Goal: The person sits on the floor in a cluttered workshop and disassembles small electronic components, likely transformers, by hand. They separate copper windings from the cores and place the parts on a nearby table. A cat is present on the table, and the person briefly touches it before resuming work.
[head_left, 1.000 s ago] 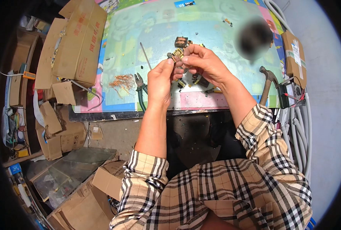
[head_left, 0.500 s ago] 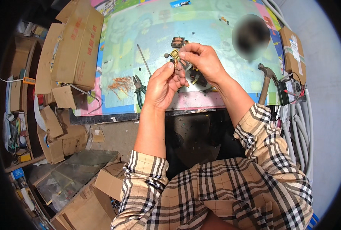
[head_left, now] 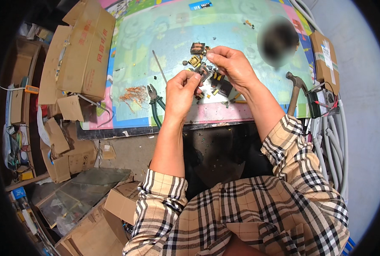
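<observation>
- Along the table's left edge, a stack of cardboard boxes (head_left: pixel 81 55) lies partly on the colourful mat (head_left: pixel 164 38).
- Toward the front edge, left of your hands, a tangle of copper wire (head_left: pixel 133 94) sits on the mat, with green-handled pliers (head_left: pixel 155 102) just beside it and a thin metal rod (head_left: pixel 159 66) behind them.
- Your left hand (head_left: pixel 180 91) is raised over the front middle of the table, thumb and fingers pinched on a small dark component (head_left: pixel 203 71).
- Your right hand (head_left: pixel 232 66) pinches the same component from the other side, fingertips closed, so both hands meet on it above the mat.
- Under your hands, a scatter of small dark and yellow parts (head_left: pixel 219 85) lies on the mat.
- Near the right edge, a hammer (head_left: pixel 294 91) rests with its head away from you.
</observation>
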A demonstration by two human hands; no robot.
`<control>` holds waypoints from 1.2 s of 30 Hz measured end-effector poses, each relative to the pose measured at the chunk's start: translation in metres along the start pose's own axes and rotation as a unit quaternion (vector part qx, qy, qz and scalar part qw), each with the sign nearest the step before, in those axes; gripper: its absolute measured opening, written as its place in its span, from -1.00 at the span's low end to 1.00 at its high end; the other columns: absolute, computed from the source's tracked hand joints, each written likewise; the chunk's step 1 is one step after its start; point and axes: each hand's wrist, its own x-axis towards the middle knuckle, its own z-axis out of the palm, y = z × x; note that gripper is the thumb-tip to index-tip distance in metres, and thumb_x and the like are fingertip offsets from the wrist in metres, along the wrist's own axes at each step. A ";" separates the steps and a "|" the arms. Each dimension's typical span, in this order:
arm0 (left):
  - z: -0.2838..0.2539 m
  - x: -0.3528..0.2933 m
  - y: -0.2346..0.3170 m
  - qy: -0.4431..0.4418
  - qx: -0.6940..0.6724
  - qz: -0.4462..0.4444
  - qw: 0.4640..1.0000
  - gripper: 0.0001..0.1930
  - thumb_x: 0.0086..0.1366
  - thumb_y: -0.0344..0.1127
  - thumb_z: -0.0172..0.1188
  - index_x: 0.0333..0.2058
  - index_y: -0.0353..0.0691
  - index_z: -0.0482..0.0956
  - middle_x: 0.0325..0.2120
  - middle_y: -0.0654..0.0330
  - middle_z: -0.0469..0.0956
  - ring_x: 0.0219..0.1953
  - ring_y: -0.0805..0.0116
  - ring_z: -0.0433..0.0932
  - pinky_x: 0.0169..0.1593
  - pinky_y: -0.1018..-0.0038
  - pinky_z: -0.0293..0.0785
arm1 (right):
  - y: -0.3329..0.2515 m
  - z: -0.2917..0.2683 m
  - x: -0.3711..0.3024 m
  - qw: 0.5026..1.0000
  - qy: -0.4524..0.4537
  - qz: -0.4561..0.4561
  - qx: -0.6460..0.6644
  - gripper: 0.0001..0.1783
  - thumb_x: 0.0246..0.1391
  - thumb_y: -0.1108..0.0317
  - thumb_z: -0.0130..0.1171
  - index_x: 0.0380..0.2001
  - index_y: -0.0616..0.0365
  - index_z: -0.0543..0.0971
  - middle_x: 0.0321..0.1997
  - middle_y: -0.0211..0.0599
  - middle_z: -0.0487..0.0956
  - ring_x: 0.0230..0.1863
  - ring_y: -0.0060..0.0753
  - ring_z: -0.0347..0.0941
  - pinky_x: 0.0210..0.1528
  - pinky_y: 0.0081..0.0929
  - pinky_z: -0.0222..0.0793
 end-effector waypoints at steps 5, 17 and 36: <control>-0.002 0.000 -0.003 0.028 -0.038 -0.025 0.999 -0.83 0.32 -0.30 0.10 -0.38 -0.28 0.50 -0.52 0.22 0.52 -0.55 0.51 0.44 -0.40 0.57 0.41 | 0.000 -0.002 0.000 1.000 0.003 0.010 0.002 -0.78 0.03 0.39 0.28 -0.26 0.27 0.59 -0.41 -0.47 0.56 -0.53 -0.76 0.33 -0.53 -0.77 0.20; -0.011 0.004 -0.010 -0.011 -0.224 -0.086 0.971 -0.82 0.34 -0.26 0.09 -0.36 -0.25 0.49 -0.51 0.22 0.54 -0.55 0.53 0.47 -0.43 0.58 0.51 | -0.029 -0.043 -0.004 0.980 0.141 -0.086 -0.114 -0.81 -0.04 0.30 0.36 -0.46 0.15 0.58 -0.62 -0.65 0.40 -0.60 -0.81 0.13 -0.56 -0.72 0.00; -0.001 0.001 -0.003 -0.022 -0.179 -0.092 0.979 -0.84 0.35 -0.26 0.06 -0.35 -0.22 0.46 -0.51 0.28 0.50 -0.55 0.58 0.42 -0.43 0.60 0.44 | -0.065 -0.111 -0.041 0.801 0.355 -0.215 -0.433 -0.84 0.02 0.42 0.15 -0.33 0.16 0.66 -0.49 -0.28 0.61 -0.45 -0.48 0.48 -0.31 -0.51 0.38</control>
